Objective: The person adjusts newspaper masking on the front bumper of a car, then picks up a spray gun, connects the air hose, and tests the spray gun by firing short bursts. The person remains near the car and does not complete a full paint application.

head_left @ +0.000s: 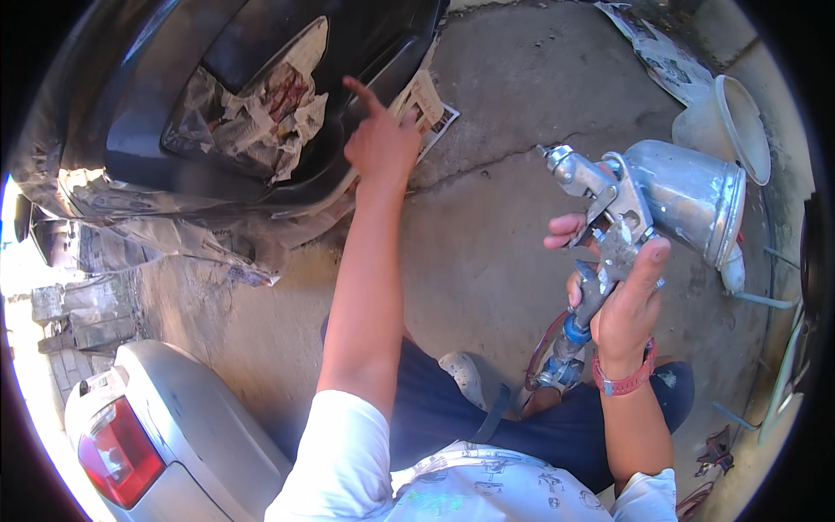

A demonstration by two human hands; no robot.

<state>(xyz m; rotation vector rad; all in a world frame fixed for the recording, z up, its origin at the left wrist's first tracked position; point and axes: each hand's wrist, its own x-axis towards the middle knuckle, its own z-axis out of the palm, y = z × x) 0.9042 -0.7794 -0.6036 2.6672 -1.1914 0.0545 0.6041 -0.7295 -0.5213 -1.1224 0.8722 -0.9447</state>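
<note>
My left hand (pixel 383 146) reaches out over the edge of a black car body panel (pixel 143 143), with the index finger stretched out and nothing visible in the hand. Crumpled masking newspaper (pixel 261 117) fills an opening in that panel. On the right, my right hand (pixel 622 309) is wrapped round the handle of a metal paint spray gun (pixel 619 248). The gun's silver cup (pixel 683 191) is tilted and spotted with paint, and its nozzle points left and up. A hose with a blue fitting (pixel 574 331) hangs from the handle.
A silver car with a red tail light (pixel 122 452) stands at the lower left. More newspaper (pixel 657 52) lies at the upper right beside a pale plastic bucket (pixel 718 130). Masking sheets (pixel 196 244) hang under the panel. The concrete floor (pixel 487 226) is cracked.
</note>
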